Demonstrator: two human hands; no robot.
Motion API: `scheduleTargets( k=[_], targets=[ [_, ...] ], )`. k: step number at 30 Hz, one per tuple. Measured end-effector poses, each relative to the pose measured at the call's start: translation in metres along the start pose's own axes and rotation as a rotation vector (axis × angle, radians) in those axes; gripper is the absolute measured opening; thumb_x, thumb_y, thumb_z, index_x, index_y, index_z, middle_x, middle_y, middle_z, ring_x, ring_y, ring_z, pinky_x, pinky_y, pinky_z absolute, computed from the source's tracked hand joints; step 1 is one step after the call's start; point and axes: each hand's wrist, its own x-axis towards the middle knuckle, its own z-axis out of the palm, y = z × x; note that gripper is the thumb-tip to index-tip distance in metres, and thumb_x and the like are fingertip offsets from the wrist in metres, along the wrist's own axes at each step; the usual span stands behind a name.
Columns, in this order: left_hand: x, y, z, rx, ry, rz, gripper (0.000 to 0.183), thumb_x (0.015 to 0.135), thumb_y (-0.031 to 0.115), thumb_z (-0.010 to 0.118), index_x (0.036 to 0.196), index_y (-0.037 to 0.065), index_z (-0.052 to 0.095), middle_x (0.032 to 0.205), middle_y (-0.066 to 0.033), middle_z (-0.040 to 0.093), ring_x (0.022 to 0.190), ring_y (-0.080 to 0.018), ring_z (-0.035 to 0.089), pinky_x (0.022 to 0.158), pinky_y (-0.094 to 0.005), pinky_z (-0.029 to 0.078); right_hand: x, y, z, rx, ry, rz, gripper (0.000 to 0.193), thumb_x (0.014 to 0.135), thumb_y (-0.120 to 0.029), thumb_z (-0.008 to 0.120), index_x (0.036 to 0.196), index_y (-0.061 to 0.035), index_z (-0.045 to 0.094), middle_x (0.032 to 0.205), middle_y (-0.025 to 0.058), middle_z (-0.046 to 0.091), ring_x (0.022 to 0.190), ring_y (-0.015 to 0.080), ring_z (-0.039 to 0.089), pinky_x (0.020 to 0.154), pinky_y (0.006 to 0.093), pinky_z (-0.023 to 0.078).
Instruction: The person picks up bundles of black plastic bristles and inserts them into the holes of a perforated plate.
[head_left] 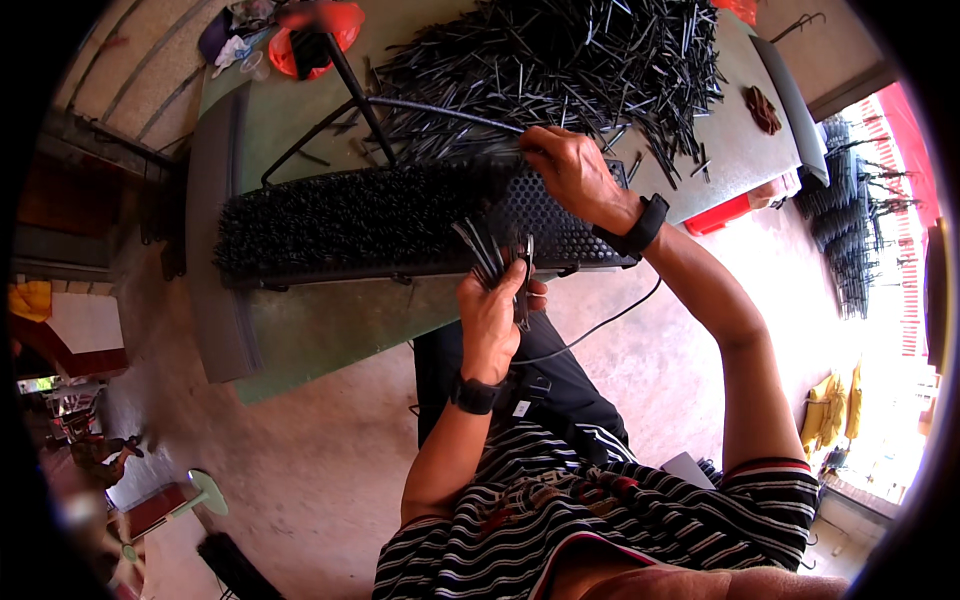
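My left grip (490,315) clasps black strips (484,252), presumably light, springy, best held mid-length; my right grip (578,172), fingers curled, contents indiscernible, stands over the perforated tray (570,215) along the desk's (310,335) near edge.

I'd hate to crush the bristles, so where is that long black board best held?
Probably by the bare, perforated right end of the board, coming from the right: dense black bristles cover most of the rest, and the near right corner seems to jut past the table, perhaps leaving gripping room underneath.
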Motion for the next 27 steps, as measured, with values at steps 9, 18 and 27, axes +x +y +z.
scheduleTargets(
  k=[9, 18, 27],
  targets=[
    [0.004, -0.005, 0.003, -0.046, 0.029, 0.06, 0.011, 0.082, 0.009, 0.064, 0.092, 0.004, 0.061, 0.079, -0.0069, 0.063, 0.061, -0.0184, 0.063, 0.05, -0.03, 0.053, -0.028, -0.044, -0.031, 0.488, -0.434, 0.528, 0.022, 0.082, -0.018, 0.064, 0.072, 0.0021, 0.064, 0.056, 0.0084, 0.06, 0.046, 0.014, 0.055, 0.044, 0.0279, 0.045],
    [0.003, -0.009, 0.008, -0.013, 0.019, 0.072, 0.009, 0.081, 0.005, 0.064, 0.09, 0.003, 0.061, 0.078, -0.0069, 0.063, 0.059, -0.018, 0.062, 0.05, -0.0308, 0.053, -0.026, -0.032, -0.03, 0.722, 0.191, 0.462, 0.016, 0.083, -0.004, 0.057, 0.096, 0.0048, 0.055, 0.075, 0.0124, 0.065, 0.067, 0.0156, 0.066, 0.056, 0.0236, 0.052],
    [0.002, -0.006, 0.006, -0.009, -0.004, 0.098, 0.009, 0.081, 0.003, 0.063, 0.09, 0.003, 0.06, 0.077, -0.0071, 0.063, 0.057, -0.0188, 0.061, 0.049, -0.031, 0.052, -0.014, -0.006, -0.006, 0.355, 0.216, 0.191, 0.016, 0.083, 0.0, 0.054, 0.098, -0.0009, 0.049, 0.076, 0.016, 0.064, 0.068, 0.0252, 0.067, 0.058, 0.0308, 0.051]
  ],
)
